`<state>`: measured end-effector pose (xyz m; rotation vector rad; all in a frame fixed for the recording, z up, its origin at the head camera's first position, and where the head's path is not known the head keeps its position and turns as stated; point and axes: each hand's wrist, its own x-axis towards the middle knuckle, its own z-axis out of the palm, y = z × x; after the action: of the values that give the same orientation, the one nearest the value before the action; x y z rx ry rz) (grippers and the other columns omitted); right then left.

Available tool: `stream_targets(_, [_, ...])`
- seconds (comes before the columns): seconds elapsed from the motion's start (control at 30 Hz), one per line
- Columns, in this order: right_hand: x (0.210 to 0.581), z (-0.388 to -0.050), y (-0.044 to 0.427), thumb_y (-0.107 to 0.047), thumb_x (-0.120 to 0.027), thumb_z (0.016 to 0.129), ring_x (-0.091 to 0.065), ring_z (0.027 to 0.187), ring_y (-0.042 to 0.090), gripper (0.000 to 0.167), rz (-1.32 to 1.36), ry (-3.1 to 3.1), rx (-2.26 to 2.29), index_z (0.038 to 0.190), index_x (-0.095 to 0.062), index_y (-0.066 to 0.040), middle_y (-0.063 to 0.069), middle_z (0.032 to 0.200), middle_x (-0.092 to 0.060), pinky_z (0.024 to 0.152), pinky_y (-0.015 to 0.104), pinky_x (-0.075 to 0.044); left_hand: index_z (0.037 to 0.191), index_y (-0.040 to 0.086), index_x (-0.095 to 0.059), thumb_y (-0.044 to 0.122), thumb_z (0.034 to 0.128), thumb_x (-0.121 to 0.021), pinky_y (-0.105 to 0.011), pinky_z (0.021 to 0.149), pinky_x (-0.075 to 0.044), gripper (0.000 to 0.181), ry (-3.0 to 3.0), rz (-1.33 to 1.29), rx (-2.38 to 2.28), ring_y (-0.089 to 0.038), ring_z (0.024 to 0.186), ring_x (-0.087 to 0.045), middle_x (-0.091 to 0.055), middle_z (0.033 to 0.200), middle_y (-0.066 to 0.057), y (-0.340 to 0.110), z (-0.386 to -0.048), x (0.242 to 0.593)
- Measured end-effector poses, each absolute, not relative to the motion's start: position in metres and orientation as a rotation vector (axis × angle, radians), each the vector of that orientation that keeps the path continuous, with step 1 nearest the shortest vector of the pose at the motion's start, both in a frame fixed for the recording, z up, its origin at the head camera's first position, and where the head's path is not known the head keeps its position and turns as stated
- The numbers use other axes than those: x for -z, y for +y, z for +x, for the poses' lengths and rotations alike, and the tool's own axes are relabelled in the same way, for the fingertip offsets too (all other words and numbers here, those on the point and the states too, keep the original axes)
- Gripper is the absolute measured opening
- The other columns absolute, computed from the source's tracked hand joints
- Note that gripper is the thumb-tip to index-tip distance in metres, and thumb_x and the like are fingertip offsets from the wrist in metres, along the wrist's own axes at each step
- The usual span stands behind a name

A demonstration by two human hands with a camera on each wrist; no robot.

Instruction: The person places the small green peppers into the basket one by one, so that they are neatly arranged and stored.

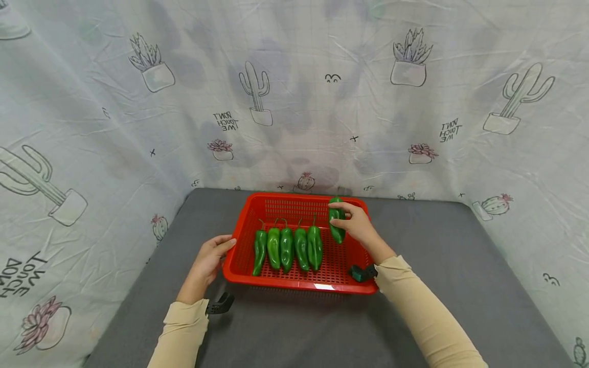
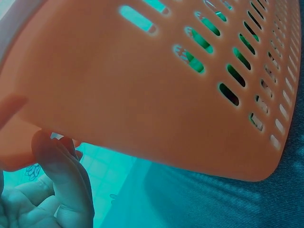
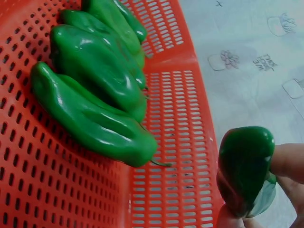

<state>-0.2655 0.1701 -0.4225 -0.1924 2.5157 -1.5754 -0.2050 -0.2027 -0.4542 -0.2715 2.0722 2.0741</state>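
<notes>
My right hand (image 1: pixel 358 223) holds a green pepper (image 1: pixel 337 220) between thumb and fingers, above the right part of a red plastic basket (image 1: pixel 285 284). In the right wrist view this pepper (image 3: pixel 244 164) appears end-on, gripped at its sides. Several more green peppers (image 1: pixel 287 249) lie side by side in the basket, stems toward the far wall. The nearest in the right wrist view is a long, creased pepper (image 3: pixel 95 114). At the basket's left end my left hand (image 1: pixel 209 260) grips the rim. From the left wrist, curled fingers (image 2: pixel 64 175) show under the rim.
The basket stands on a grey cloth-covered table (image 1: pixel 294 332). Behind and at both sides hangs a pale curtain (image 1: pixel 294 102) printed with cacti. Dark bands with small devices sit on both wrists, the right one (image 1: pixel 362 273) over the basket's near right corner.
</notes>
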Motion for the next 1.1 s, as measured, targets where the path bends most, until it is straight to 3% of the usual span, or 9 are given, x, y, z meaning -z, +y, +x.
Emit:
stream_targets(0.2, [0.428, -0.265, 0.163, -0.012, -0.067, 0.088, -0.033, 0.134, 0.044, 0.046, -0.135, 2.495, 1.471, 0.132, -0.056, -0.014, 0.014, 0.152, -0.031, 0.101, 0.057, -0.038, 0.133, -0.009, -0.040, 0.018, 0.0953, -0.057, -0.025, 0.072, -0.055, 0.050, 2.065, -0.267, -2.071, -0.008, 0.078, -0.064, -0.064, 0.092, 0.005, -0.203, -0.205, 0.455])
stream_targets(0.43, [0.435, -0.266, 0.159, -0.009, -0.068, 0.086, -0.040, 0.129, 0.044, 0.043, -0.137, 2.533, 1.350, 0.128, -0.060, -0.013, 0.015, 0.145, -0.041, 0.093, 0.051, -0.046, 0.131, -0.010, -0.041, 0.015, 0.0954, -0.057, -0.026, 0.070, -0.056, 0.047, 2.066, -0.291, -2.089, -0.008, 0.077, -0.064, -0.063, 0.089, 0.005, -0.203, -0.205, 0.454])
stream_targets(0.67, [0.436, -0.266, 0.156, -0.010, -0.070, 0.085, -0.040, 0.130, 0.042, 0.042, -0.169, 2.572, 1.234, 0.126, -0.062, -0.014, 0.015, 0.147, -0.039, 0.094, 0.052, -0.045, 0.132, -0.009, -0.040, 0.018, 0.0956, -0.057, -0.026, 0.070, -0.056, 0.048, 2.074, -0.287, -2.075, -0.008, 0.077, -0.064, -0.063, 0.090, 0.006, -0.202, -0.205, 0.453])
stream_targets(1.0, [0.445, -0.267, 0.154, -0.009, -0.072, 0.082, -0.047, 0.124, 0.038, 0.038, -0.178, 2.585, 1.085, 0.119, -0.067, -0.018, 0.017, 0.141, -0.047, 0.078, 0.038, -0.050, 0.132, -0.010, -0.040, 0.015, 0.0957, -0.056, -0.024, 0.068, -0.055, 0.047, 2.076, -0.298, -2.087, -0.006, 0.074, -0.063, -0.062, 0.087, 0.007, -0.201, -0.205, 0.453])
stream_targets(1.1, [0.447, -0.267, 0.154, -0.008, -0.072, 0.082, -0.053, 0.114, 0.034, 0.039, -0.176, 2.572, 1.035, 0.119, -0.066, -0.018, 0.018, 0.140, -0.047, 0.069, 0.032, -0.046, 0.132, -0.010, -0.040, 0.015, 0.0955, -0.056, -0.023, 0.068, -0.055, 0.047, 2.074, -0.303, -2.090, -0.006, 0.074, -0.063, -0.062, 0.086, 0.007, -0.201, -0.206, 0.453])
